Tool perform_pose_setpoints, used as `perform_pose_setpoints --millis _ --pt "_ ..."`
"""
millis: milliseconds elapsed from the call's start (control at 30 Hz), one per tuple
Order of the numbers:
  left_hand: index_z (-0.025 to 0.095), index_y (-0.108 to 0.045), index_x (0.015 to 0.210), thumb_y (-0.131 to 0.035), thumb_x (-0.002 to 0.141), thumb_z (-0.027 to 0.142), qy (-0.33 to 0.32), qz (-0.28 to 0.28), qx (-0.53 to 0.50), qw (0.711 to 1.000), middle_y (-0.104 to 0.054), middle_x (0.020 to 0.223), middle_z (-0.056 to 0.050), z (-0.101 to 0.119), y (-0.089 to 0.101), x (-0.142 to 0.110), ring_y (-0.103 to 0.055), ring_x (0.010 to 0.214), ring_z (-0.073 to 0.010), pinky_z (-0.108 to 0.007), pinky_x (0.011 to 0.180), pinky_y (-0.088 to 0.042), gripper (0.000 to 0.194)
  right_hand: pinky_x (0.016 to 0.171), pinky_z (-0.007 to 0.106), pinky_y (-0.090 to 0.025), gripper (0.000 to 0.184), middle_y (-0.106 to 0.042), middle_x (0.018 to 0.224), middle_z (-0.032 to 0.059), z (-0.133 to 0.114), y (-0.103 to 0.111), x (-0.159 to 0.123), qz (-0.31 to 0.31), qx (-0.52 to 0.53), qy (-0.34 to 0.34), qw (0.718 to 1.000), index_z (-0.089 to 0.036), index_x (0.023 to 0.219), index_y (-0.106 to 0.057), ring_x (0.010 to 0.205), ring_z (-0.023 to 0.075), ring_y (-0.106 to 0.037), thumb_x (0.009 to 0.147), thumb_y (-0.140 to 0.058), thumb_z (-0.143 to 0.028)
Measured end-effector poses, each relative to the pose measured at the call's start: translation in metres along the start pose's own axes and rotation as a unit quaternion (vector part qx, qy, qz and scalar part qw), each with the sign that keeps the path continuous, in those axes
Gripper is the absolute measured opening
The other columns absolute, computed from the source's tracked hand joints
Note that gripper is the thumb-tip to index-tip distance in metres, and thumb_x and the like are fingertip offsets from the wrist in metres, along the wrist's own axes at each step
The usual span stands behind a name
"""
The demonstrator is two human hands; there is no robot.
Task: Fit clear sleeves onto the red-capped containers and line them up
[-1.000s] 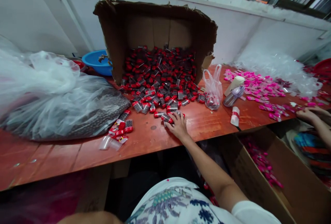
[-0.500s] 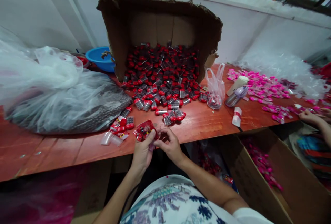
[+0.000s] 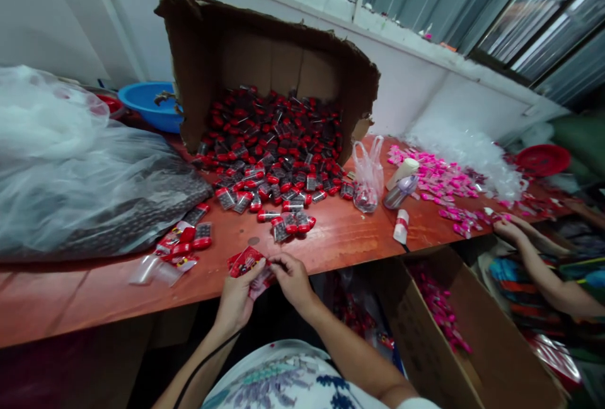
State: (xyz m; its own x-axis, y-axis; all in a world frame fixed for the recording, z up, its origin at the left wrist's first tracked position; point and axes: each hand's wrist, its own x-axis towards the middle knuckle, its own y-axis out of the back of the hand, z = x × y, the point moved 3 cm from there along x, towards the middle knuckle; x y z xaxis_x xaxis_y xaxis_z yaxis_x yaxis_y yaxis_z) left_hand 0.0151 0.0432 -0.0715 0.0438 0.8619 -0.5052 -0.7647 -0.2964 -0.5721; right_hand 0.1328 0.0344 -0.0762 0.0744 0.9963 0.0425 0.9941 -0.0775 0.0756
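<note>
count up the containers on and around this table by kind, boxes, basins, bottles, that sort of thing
Cardboard boxes: 2, the torn box tipped on the table and the box below the edge
Blue basins: 1
Red basins: 1
Large clear bags: 1
Small handled bags: 1
Bottles: 1
Total: 7
The red-capped pieces are too many to count.

No legible text, labels or numbers — none
</note>
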Motion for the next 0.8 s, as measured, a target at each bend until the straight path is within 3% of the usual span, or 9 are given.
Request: perform_pose_setpoints --millis 100,200,333,467,633,800 --pt "0.010 -0.068 0.081 -0.076 0.058 0.008 0.006 0.011 0.004 1.000 -0.071 0.071 -0.004 0.000 0.001 0.004 -0.066 0.058 -0.0171 -0.028 0.053 -0.056 0.024 0.063 0.025 -0.048 0.019 -0.064 0.080 -0.0011 -0.005 0.001 -0.001 -0.010 -0.014 0.017 1.000 -0.021 0.093 -0.065 0.067 0.0135 -0.058 0.080 -0.060 -0.034" --pt "0.010 -0.068 0.076 -0.076 0.058 0.007 0.037 0.016 0.017 0.999 -0.070 0.065 -0.004 -0.001 0.001 0.005 -0.064 0.053 -0.0159 -0.027 0.050 -0.055 0.020 0.064 0.023 -0.044 0.013 -0.058 0.074 -0.0028 -0.009 0.004 -0.001 0.013 -0.056 0.044 0.997 -0.020 0.079 -0.064 0.068 0.0126 -0.054 0.072 -0.069 -0.030" --pt "0.010 -0.068 0.076 -0.078 0.058 0.010 0.055 -0.007 0.029 0.998 -0.071 0.068 -0.006 -0.004 -0.001 0.000 -0.066 0.056 -0.0177 -0.030 0.057 -0.057 0.020 0.062 0.023 -0.041 0.015 -0.052 0.071 -0.0023 -0.011 0.009 -0.003 0.019 -0.086 0.059 0.994 -0.019 0.068 -0.060 0.067 0.0122 -0.051 0.081 -0.058 -0.025" --pt "0.011 -0.067 0.073 -0.078 0.057 0.010 0.030 -0.003 0.038 0.999 -0.071 0.065 -0.005 -0.004 -0.001 -0.009 -0.066 0.055 -0.0175 -0.029 0.057 -0.056 0.019 0.060 0.023 -0.040 0.023 -0.048 0.067 -0.0021 -0.014 0.011 -0.009 0.031 -0.114 0.073 0.990 -0.019 0.063 -0.053 0.065 0.0125 -0.048 0.085 -0.052 -0.026" --pt "0.010 -0.067 0.067 -0.075 0.058 0.010 0.006 0.011 0.063 0.998 -0.068 0.057 -0.005 -0.003 0.001 -0.019 -0.063 0.048 -0.0172 -0.028 0.054 -0.054 0.012 0.061 0.024 -0.045 0.012 -0.056 0.070 -0.0022 -0.018 0.007 -0.015 0.044 -0.019 0.051 0.998 -0.020 0.079 -0.057 0.064 0.0135 -0.053 0.079 -0.061 -0.031" --pt "0.011 -0.068 0.072 -0.076 0.060 0.012 0.027 -0.012 0.066 0.997 -0.071 0.064 -0.008 -0.004 0.006 -0.031 -0.067 0.055 -0.0192 -0.029 0.058 -0.054 0.015 0.061 0.024 -0.047 0.024 -0.058 0.075 -0.0022 -0.019 0.002 -0.020 0.036 0.047 0.063 0.996 -0.021 0.101 -0.059 0.066 0.0138 -0.057 0.078 -0.060 -0.028"
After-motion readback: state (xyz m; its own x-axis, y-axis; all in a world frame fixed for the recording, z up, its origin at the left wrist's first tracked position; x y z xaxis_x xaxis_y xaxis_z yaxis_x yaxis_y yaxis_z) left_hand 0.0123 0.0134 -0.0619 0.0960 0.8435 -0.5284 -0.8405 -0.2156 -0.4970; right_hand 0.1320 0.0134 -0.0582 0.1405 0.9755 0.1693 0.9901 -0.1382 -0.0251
